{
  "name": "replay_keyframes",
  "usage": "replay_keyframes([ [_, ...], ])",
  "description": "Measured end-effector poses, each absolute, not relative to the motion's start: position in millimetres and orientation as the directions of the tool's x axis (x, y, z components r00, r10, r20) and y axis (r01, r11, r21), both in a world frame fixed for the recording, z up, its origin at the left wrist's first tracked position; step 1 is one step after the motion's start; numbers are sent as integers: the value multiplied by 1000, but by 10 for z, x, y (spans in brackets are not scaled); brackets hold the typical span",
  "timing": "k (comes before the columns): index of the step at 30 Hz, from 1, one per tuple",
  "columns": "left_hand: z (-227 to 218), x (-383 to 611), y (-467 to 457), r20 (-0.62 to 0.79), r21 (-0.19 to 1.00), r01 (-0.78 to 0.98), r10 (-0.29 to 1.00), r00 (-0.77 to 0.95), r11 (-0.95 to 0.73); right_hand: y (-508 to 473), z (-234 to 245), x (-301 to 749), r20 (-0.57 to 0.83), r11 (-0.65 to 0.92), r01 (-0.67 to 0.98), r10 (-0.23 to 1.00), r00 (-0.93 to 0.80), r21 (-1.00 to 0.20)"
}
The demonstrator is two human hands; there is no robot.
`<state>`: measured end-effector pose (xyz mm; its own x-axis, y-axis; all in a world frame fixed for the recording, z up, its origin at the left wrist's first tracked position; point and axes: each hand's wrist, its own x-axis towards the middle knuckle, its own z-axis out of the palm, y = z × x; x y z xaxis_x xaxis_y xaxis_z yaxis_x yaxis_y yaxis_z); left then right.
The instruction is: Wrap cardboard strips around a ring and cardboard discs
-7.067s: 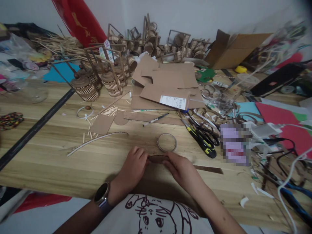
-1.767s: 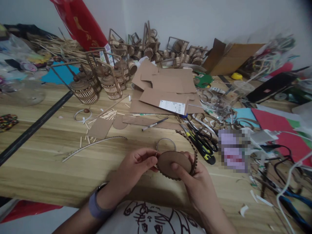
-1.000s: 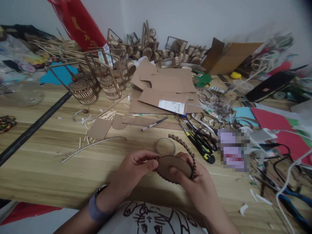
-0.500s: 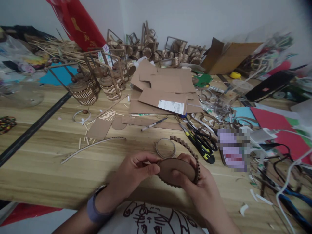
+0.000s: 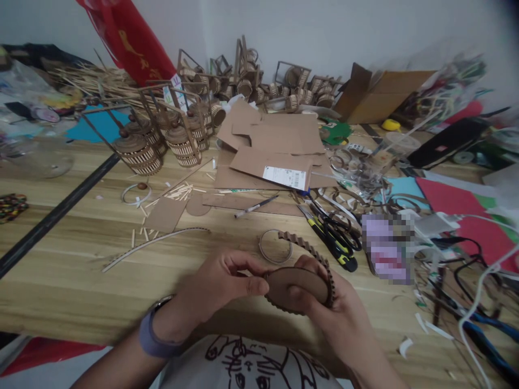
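A round brown cardboard disc is gripped in my right hand, thumb on its face and fingers behind. A strip of corrugated cardboard wraps around the disc's edge, its loose end curving up and away toward the table's far side. My left hand pinches the disc's left rim between thumb and fingers, where the strip meets it. Just beyond the disc, a thin pale ring lies on the table. To the right of the ring is a yellow-and-black utility knife beside black-handled scissors.
Small cardboard-and-stick baskets with handles stand at the back left. Flat cardboard sheets are stacked in the middle. A pen, short wooden sticks and a curved strip lie nearer. A phone, partly blurred, is to the right.
Both hands and the disc have shifted slightly to the right, and the strip's loose end has swung a little left and down. My left forearm has moved slightly left.
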<state>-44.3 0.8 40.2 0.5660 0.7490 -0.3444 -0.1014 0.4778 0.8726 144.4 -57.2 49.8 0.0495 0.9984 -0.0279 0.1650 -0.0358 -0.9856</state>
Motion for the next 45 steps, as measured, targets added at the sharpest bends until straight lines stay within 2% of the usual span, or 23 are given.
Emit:
replay_keyframes([
  [3,393,-424,8,-315,897,-94,772,552,433,-576,405,1430,-30,-41,107,994,107,-993],
  [6,364,-362,-46,-236,925,-160,850,470,345,-578,253,1385,-29,-19,-44,969,244,-999],
  [9,322,-280,-125,-120,951,-219,915,386,217,-549,156,1319,-79,-4,-196,922,378,-981],
  [12,272,-200,-174,-45,962,-232,925,377,141,-491,154,1245,-129,11,-293,882,454,-956],
  [18,208,-71,-119,-130,926,-305,947,295,222,-413,188,1147,-230,-2,-498,888,397,-867],
  [23,167,27,-73,-157,874,-394,932,326,285,-397,157,1105,-263,-31,-572,907,328,-820],
  [30,200,6,-51,-119,928,-313,956,267,202,-412,107,1201,-239,-73,-502,932,275,-862],
  [35,235,-97,-53,-75,963,-232,965,252,135,-475,89,1503,-117,11,-285,896,429,-958],
  [38,260,-125,-68,-66,972,-201,958,278,125,-508,108,1619,-82,-19,-152,906,415,-988],
  [41,264,-133,-77,-74,965,-226,964,256,134,-520,148,1624,-48,-2,-112,911,409,-994],
  [45,214,-120,-76,-152,915,-324,949,277,241,-521,190,1539,-17,51,-136,890,455,-989],
])
